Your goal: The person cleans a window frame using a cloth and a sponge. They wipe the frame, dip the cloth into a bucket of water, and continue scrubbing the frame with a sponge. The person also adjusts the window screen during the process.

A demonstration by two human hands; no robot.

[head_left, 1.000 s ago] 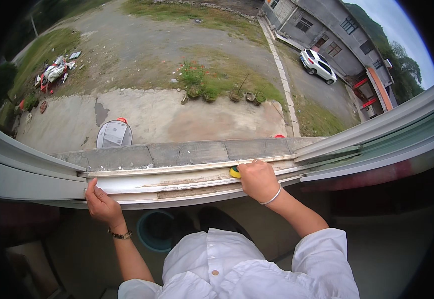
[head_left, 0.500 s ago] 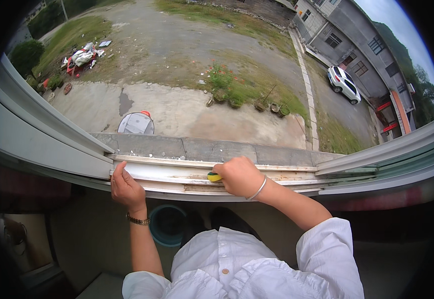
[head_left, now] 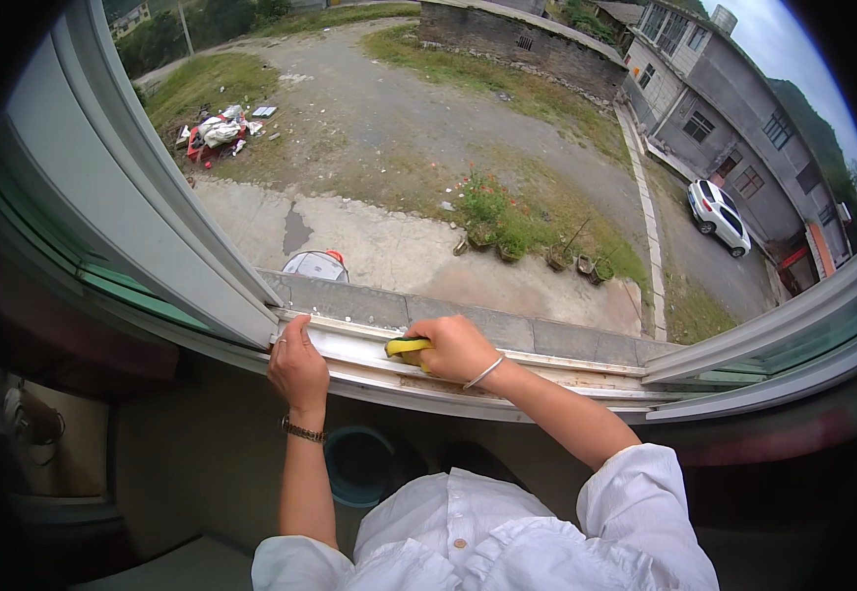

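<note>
My right hand (head_left: 451, 349) is wrapped round a yellow sponge with a dark green scouring side (head_left: 409, 346). The sponge presses on the white sliding-window track (head_left: 349, 350), whose grooves carry brown dirt to the right of the hand. By the left end of the track is my left hand (head_left: 298, 364), fingers loosely bent and pointing up, at the edge of the white window sash (head_left: 143, 187). No object shows in it, and its fingertips are partly hidden against the frame.
A grey tiled ledge (head_left: 507, 333) with white crumbs runs just outside the track. Below the sill stands a blue-green basin (head_left: 357, 473) by my feet. Another sash (head_left: 753, 345) stands at the right. Outside lie a yard with potted plants (head_left: 492, 222) and a white car (head_left: 719, 217).
The view has tilted and shifted, so the scene sits further right. My right hand has slid the sponge left along the track, closer to my left hand, which stays by the sash.
</note>
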